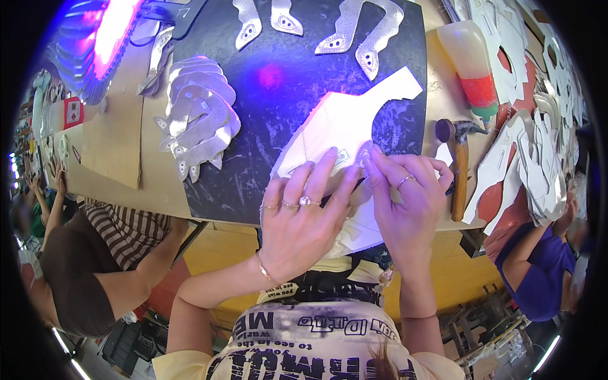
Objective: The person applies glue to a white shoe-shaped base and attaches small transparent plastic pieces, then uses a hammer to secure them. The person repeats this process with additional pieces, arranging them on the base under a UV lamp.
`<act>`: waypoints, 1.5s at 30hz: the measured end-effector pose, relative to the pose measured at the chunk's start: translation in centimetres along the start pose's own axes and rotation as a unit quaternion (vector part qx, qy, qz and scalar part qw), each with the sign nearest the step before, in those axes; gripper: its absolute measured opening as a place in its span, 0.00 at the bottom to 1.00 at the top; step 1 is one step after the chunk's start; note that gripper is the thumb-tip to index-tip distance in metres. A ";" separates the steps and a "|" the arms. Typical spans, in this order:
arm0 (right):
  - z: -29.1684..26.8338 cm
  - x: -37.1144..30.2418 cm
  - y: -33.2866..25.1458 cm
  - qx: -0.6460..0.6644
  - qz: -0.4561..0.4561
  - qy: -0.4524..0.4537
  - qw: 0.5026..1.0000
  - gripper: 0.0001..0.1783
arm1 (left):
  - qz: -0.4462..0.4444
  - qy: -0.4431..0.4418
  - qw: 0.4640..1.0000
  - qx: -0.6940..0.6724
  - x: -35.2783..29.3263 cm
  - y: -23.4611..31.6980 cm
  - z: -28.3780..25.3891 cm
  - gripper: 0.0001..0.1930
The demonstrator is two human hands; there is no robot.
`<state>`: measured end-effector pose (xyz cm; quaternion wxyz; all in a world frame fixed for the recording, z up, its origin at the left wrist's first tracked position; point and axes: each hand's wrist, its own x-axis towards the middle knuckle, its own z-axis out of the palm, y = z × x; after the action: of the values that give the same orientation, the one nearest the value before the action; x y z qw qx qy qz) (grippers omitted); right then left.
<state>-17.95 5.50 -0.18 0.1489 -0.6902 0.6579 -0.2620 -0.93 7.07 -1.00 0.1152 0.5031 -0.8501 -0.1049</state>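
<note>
A large white shoe-upper pattern piece (342,117) lies on the black mat, with a narrow arm reaching to the upper right and its near part at the table's front edge. My left hand (301,212) rests on it, fingers stretched and spread, thumb near its inner curve. At that curve, the thumb and forefinger of my right hand (408,196) pinch a small silvery piece (364,152) against the white one. The fingertips partly hide how the two pieces meet.
Left on the black mat (253,104) sits a fanned stack of silver pieces (201,104); more silver strips (373,38) lie at its far edge. At right are a hammer (460,164), a glue bottle (468,66) and piled white pieces (532,164). People sit on both sides.
</note>
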 end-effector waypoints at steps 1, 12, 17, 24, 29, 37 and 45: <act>-0.1 0.1 -0.1 -0.003 0.000 -0.005 1.000 0.14 | 0.000 -0.010 1.000 0.008 0.0 0.0 0.0 0.28; -0.7 0.5 -1.0 -0.048 0.013 -0.040 0.998 0.10 | 0.014 0.024 0.999 0.029 -0.1 -0.1 0.8 0.27; -0.7 0.4 -1.0 -0.049 0.000 -0.049 0.998 0.12 | 0.011 0.009 1.000 -0.011 0.8 -0.3 -0.2 0.29; -0.5 0.1 -0.7 -0.050 -0.014 -0.041 0.998 0.14 | 0.047 -0.025 0.998 -0.023 3.1 -2.1 -0.3 0.32; -0.7 -0.1 -0.7 -0.057 -0.016 -0.045 0.997 0.12 | 0.086 -0.011 0.996 0.027 2.7 -2.4 0.0 0.31; -0.2 -0.3 -0.5 -0.054 -0.006 -0.026 0.998 0.16 | 0.114 -0.018 0.992 0.056 2.7 -2.7 -0.3 0.28; -0.3 -0.3 -1.1 -0.100 0.006 -0.041 0.994 0.18 | 0.103 -0.013 0.994 0.047 2.4 -2.5 0.2 0.25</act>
<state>-17.17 5.95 0.62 0.1076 -0.7077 0.6785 -0.1652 -0.06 3.79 -1.72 0.0904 0.4164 -0.9027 -0.0595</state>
